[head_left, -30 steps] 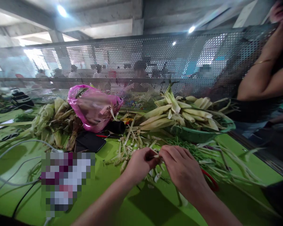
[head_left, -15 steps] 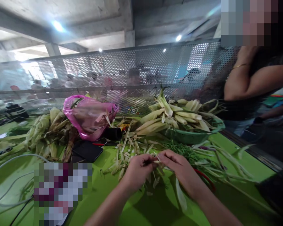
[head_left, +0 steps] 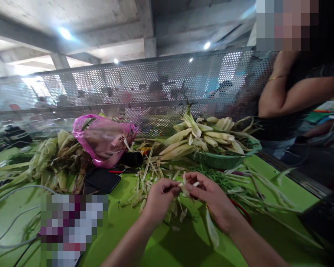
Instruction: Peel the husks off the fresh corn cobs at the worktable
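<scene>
My left hand and my right hand meet over the green table, both pinched on a small pale plant stalk between their fingertips. Thin pale leaf strips hang down from the stalk under my hands. Loose peelings lie scattered just beyond my left hand. A green basket heaped with pale husked stalks stands behind my right hand.
A pink plastic bag, a black phone and a black cylinder lie at the back left beside a pile of husks. White cables run at left. Another person's arm is at right. A perforated metal screen closes the far edge.
My view tilted and shifted, so everything sits lower and leftward in the picture. My fingers have pulled a strip off the stalk; a pale leaf now hangs below my right hand.
</scene>
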